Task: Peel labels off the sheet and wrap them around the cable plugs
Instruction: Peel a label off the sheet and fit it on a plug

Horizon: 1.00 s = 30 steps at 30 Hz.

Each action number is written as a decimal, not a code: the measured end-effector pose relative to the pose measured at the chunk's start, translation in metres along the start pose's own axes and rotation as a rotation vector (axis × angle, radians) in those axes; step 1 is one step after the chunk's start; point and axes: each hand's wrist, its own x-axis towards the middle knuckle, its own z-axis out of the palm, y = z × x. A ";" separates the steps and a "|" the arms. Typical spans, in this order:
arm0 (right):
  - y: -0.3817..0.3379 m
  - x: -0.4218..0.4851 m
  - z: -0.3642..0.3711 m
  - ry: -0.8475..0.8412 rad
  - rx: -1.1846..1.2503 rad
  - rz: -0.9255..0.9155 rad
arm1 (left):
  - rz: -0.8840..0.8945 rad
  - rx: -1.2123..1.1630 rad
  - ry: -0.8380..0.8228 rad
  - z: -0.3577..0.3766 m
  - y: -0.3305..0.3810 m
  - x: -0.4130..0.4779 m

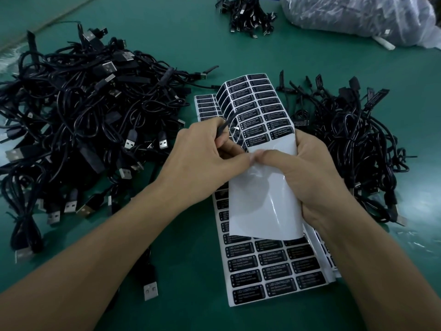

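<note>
Label sheet [262, 201] glossy, curled | left hand [202, 158] pinches | right hand [310, 173] grips

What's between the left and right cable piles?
Head view: a stack of label sheets on the table; above it, right hand grips a curled sheet, left hand pinches a label.

Fine print on labels [276, 273] illegible.

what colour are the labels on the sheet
Black with white print, on the labels in the head view.
</note>
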 end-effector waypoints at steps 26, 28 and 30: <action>0.008 -0.008 0.006 0.237 -0.713 -0.176 | -0.077 -0.162 0.190 -0.004 -0.003 0.007; 0.007 -0.010 0.007 0.223 -0.929 -0.169 | -0.070 -0.149 0.177 -0.003 -0.002 0.006; 0.006 -0.013 0.007 0.246 -1.110 -0.204 | -0.062 -0.144 0.165 -0.002 -0.003 0.005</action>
